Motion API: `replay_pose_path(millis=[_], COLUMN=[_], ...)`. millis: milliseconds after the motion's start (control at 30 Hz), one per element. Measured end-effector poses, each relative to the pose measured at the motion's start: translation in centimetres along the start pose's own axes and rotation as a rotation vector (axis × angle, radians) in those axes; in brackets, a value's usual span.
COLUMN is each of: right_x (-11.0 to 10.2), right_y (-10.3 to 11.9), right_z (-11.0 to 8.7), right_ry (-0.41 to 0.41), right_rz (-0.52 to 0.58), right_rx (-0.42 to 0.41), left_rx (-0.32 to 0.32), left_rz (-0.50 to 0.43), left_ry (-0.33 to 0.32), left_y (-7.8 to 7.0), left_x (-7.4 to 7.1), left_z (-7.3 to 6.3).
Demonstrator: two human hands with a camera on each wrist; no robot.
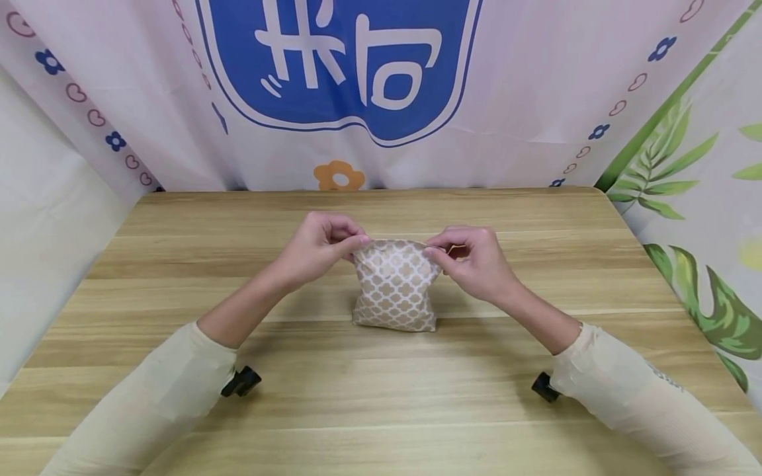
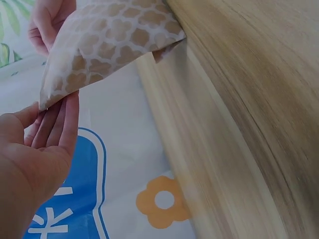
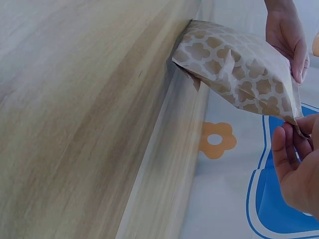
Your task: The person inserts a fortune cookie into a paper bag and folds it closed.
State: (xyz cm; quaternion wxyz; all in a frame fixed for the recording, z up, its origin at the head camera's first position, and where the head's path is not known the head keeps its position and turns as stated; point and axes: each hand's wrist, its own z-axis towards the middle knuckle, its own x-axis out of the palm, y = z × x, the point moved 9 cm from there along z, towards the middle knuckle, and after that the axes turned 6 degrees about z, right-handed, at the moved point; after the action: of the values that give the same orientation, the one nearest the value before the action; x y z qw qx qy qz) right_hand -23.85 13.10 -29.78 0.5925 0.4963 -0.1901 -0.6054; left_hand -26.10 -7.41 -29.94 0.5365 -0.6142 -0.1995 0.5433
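Note:
A small tan paper bag (image 1: 395, 291) with a white lattice pattern stands upright near the middle of the wooden table. My left hand (image 1: 324, 246) pinches the top left corner of its rim between thumb and fingers. At the opposite corner, my right hand (image 1: 470, 259) pinches the rim the same way. Between the two hands the top edge is drawn out nearly straight. In the left wrist view the bag (image 2: 109, 45) tapers toward the pinched corner. The right wrist view shows the bag's printed side (image 3: 239, 69) with creases; what is inside is hidden.
The wooden table (image 1: 297, 403) reaches back to a white curtain (image 1: 512, 112) with a blue emblem and an orange flower (image 1: 339, 176). A leaf-printed cloth (image 1: 702, 218) hangs at the right. Black wrist cameras (image 1: 241, 381) sit under both pale sleeves.

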Motion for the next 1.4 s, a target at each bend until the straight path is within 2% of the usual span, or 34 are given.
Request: replay_pose_path(millis=[100, 233, 300, 367, 467, 533, 733, 833, 900, 933, 1000, 1133, 1200, 1267, 1333, 1400], right_x=[0.0, -0.1, -0.2, -0.2, -0.2, -0.2, -0.3, -0.3, -0.3, -0.3, -0.3, -0.2, -0.2, -0.1, -0.1, -0.1], right_y=[0.0, -0.1, -0.2, -0.2, -0.1, -0.1, 0.1, 0.2, 0.3, 0.3, 0.3, 0.3, 0.3, 0.3, 0.3, 0.4], right_z=[0.0, 0.0, 0.0, 0.0, 0.0, 0.0, 0.0, 0.0, 0.0, 0.0, -0.1, -0.1, -0.1, -0.1, -0.1, -0.1], right_ry=[-0.004, -0.010, -0.012, -0.011, -0.007, -0.004, -0.002, -0.001, -0.001, -0.002, -0.003, -0.001, 0.001, 0.001, 0.003, 0.005], right_rz=[0.002, 0.002, 0.000, -0.005, -0.010, -0.012, -0.022, -0.030, -0.035, -0.038, -0.041, -0.034, -0.030, -0.029, -0.030, -0.033], right_rx=[0.002, 0.011, 0.010, 0.010, 0.008, 0.006, -0.035, -0.051, -0.055, -0.057, -0.057, -0.050, -0.048, -0.049, -0.056, -0.064], left_rx=[0.079, 0.217, 0.256, 0.266, 0.234, 0.190, 0.051, 0.008, -0.002, 0.013, 0.108, 0.443, 0.567, 0.609, 0.582, 0.530], left_rz=[0.113, 0.272, 0.310, 0.332, 0.340, 0.308, 0.087, 0.001, -0.015, -0.002, 0.088, 0.386, 0.483, 0.534, 0.576, 0.622], left_ry=[-0.029, -0.076, -0.084, -0.090, -0.091, -0.082, -0.030, -0.011, -0.008, -0.013, -0.034, -0.110, -0.122, -0.090, -0.035, 0.022], left_y=[-0.5, -1.6, -2.1, -2.4, -2.5, -2.1, -0.4, 0.1, 0.3, 0.2, -0.5, -3.3, -4.5, -5.2, -5.5, -5.5], left_x=[-0.2, -0.4, -0.4, -0.4, -0.3, -0.3, 0.0, 0.2, 0.3, 0.3, 0.3, 0.3, 0.5, 0.6, 0.8, 1.1], left_z=[-0.1, -0.5, -0.6, -0.6, -0.5, -0.3, 0.0, 0.1, 0.0, 0.0, 0.0, -0.9, -1.3, -1.3, -1.0, -0.6])
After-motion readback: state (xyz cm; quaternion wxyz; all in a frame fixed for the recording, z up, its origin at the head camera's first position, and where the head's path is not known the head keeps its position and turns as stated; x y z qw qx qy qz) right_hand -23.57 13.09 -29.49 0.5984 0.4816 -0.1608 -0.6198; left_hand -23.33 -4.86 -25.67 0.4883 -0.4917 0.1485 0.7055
